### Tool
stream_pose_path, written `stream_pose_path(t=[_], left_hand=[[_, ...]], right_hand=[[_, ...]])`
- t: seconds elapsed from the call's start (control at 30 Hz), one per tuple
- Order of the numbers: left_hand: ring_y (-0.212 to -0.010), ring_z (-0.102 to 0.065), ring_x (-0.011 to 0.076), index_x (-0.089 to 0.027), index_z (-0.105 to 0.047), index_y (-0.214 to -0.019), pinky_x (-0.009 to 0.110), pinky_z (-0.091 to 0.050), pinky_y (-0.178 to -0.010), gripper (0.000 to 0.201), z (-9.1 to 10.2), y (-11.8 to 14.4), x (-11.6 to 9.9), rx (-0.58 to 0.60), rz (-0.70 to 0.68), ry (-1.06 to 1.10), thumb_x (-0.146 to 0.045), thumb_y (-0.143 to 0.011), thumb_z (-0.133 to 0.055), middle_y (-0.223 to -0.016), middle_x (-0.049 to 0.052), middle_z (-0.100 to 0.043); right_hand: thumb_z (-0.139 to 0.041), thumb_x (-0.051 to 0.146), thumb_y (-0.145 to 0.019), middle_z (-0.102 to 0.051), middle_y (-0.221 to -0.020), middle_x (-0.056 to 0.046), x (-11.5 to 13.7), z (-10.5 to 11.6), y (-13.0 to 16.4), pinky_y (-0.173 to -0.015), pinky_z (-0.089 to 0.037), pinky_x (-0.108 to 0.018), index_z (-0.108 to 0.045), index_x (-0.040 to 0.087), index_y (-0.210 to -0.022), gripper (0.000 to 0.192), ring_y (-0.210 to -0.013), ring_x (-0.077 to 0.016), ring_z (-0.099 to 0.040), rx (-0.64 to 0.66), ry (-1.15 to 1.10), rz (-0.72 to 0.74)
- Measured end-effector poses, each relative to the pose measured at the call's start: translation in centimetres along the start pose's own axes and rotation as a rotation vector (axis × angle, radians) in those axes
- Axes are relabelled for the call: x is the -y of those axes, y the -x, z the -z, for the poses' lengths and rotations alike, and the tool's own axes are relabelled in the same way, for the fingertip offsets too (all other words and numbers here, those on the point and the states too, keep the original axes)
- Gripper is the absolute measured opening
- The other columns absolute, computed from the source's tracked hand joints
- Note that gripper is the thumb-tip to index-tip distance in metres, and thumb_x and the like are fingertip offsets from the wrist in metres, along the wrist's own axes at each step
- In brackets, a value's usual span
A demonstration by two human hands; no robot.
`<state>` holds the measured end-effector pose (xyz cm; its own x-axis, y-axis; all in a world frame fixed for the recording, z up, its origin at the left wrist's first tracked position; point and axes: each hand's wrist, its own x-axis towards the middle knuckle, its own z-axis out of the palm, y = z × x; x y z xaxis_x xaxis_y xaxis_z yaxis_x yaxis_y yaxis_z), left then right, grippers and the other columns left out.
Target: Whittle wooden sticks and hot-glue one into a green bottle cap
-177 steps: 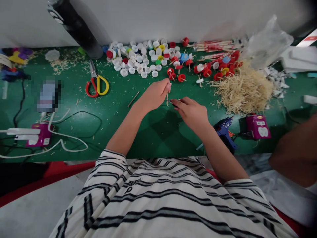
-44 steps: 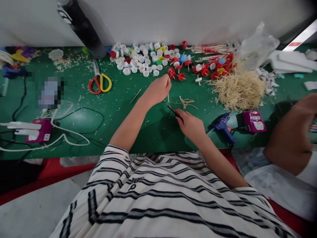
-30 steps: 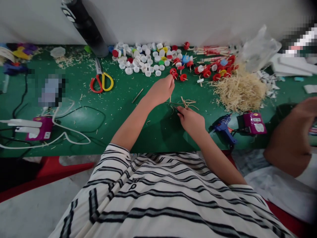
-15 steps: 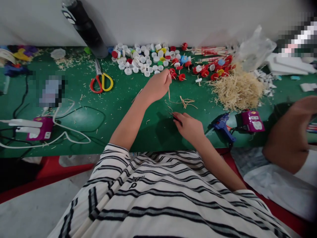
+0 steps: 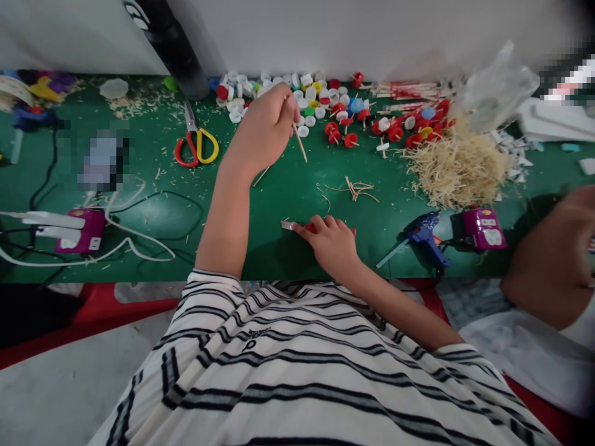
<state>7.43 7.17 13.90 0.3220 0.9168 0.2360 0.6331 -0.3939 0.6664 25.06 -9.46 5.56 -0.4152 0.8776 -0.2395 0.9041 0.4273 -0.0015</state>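
My left hand is raised over the green table and pinches a thin wooden stick, which slants down to the right. It hovers just in front of a heap of white and coloured bottle caps. My right hand lies low on the table near its front edge and grips a red-handled utility knife, blade pointing left. A few wood slivers lie between the two hands.
Red and yellow scissors lie at left of the caps, a dark cylinder behind them. A pile of wood shavings, a blue glue gun, purple sockets and white cables surround me. Another person's arm is at right.
My left hand lifted the stick up and left toward the caps. My right hand drew the knife back toward me and set it low on the table.
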Motion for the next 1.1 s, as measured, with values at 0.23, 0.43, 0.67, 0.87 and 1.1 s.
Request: stream_pose_path(t=[0.23,0.43,0.67,0.87,1.1], left_hand=[[-0.097,-0.067,0.0271,-0.029,-0.061,-0.098,0.045,-0.051,-0.088,0.046,-0.6,-0.1,-0.1,0.045,-0.023,0.021,-0.059,-0.112,-0.029,-0.090,0.008,-0.073],[-0.086,-0.063,0.0219,-0.026,-0.056,-0.093,0.041,-0.048,-0.084,0.039,-1.1,-0.1,-0.2,0.077,-0.073,0.046,-0.049,-0.114,-0.032,-0.093,0.007,-0.071],[-0.091,-0.068,0.0246,-0.025,-0.059,-0.097,0.038,-0.048,-0.081,0.041,-1.9,-0.2,0.3,0.125,-0.060,0.011,-0.054,-0.113,-0.035,-0.090,0.008,-0.073],[-0.084,-0.069,0.0233,-0.024,-0.059,-0.094,0.039,-0.052,-0.087,0.034,-2.2,-0.5,0.6,0.086,-0.090,0.029,-0.044,-0.112,-0.040,-0.085,0.006,-0.068],[-0.071,-0.061,0.0199,-0.024,-0.058,-0.088,0.037,-0.050,-0.083,0.029,-2.1,-0.4,0.3,0.044,-0.103,0.062,-0.038,-0.111,-0.045,-0.079,0.004,-0.066]], right_hand=[[-0.034,0.017,-0.109,-0.065,-0.130,-0.015,-3.9,0.1,0.9,-0.090,-0.038,-0.043,-0.054,0.039,-0.164,0.062,-0.111,-0.0311,-0.054,-0.021,0.065,-0.150],[-0.035,0.015,-0.107,-0.065,-0.133,-0.014,-7.4,-0.4,1.4,-0.092,-0.040,-0.043,-0.058,0.040,-0.160,0.063,-0.113,-0.0320,-0.053,-0.075,0.120,-0.286],[-0.037,0.021,-0.109,-0.066,-0.131,-0.010,-8.2,-0.3,2.9,-0.089,-0.041,-0.040,-0.061,0.042,-0.158,0.058,-0.108,-0.0291,-0.055,-0.169,0.053,-0.361],[-0.043,0.032,-0.111,-0.068,-0.128,-0.010,-6.3,-0.8,3.8,-0.088,-0.041,-0.039,-0.064,0.039,-0.156,0.050,-0.108,-0.0282,-0.056,-0.157,-0.080,-0.287],[-0.037,0.023,-0.111,-0.067,-0.133,-0.013,-6.0,0.8,-0.2,-0.089,-0.038,-0.043,-0.064,0.038,-0.156,0.055,-0.112,-0.0311,-0.055,-0.198,0.053,-0.193]])
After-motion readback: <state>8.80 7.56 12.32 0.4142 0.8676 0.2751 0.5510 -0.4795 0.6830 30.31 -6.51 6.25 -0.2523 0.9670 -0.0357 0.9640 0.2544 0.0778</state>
